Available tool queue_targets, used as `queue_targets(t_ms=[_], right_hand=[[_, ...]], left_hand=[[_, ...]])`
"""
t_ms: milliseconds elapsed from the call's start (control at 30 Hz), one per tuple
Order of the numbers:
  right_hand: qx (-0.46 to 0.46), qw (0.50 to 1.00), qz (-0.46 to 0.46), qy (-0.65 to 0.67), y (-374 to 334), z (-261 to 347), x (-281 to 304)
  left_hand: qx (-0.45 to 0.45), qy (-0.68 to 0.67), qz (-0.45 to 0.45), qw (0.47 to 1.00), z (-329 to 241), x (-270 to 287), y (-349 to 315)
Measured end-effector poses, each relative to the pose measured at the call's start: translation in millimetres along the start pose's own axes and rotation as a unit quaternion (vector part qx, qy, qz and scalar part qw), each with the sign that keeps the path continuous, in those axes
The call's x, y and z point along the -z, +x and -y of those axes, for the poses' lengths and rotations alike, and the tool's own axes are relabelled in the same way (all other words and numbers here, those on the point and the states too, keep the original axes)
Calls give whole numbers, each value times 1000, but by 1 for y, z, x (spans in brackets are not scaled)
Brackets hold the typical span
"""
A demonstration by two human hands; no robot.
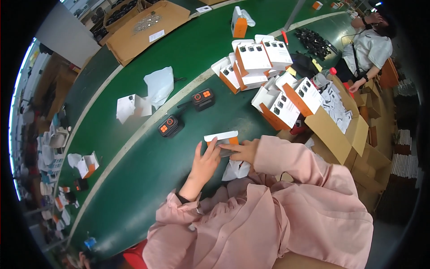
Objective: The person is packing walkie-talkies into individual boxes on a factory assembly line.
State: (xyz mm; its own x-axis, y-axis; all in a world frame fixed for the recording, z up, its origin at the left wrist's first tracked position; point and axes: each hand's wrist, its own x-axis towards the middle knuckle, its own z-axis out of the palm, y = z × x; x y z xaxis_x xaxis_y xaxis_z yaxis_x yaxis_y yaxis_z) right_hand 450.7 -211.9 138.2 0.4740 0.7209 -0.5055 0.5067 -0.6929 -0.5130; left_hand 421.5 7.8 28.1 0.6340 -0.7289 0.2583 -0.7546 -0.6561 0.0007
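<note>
A small white-and-orange carton (227,134) with its flap up is at the near edge of the green table, between my hands. My left hand (206,163) grips its left side, fingers reaching over the opening. From the right, my right hand (244,150) holds the carton with a finger stretched across the opening. What lies inside is mostly hidden by my fingers. Just below my right hand is a crumpled white bag (235,170). Beyond the carton, two black devices with orange buttons lie on the table, a nearer one (170,126) and a farther one (203,99).
Several white-and-orange cartons (253,56) are stacked ahead to the right. Beside them stands an open cardboard box (358,130) of white packets. An opened carton (127,107) and a white bag (160,85) sit on the lighter green strip. Another person (369,51) works at far right.
</note>
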Motion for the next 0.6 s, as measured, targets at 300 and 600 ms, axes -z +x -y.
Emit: queue_targets(t_ms=[300, 600], right_hand=[[76, 991, -40, 98, 11, -74, -77], [-71, 738, -305, 597, 35, 0, -52]], left_hand=[[142, -264, -104, 948, 0, -24, -62], [114, -228, -116, 960, -12, -14, -45]])
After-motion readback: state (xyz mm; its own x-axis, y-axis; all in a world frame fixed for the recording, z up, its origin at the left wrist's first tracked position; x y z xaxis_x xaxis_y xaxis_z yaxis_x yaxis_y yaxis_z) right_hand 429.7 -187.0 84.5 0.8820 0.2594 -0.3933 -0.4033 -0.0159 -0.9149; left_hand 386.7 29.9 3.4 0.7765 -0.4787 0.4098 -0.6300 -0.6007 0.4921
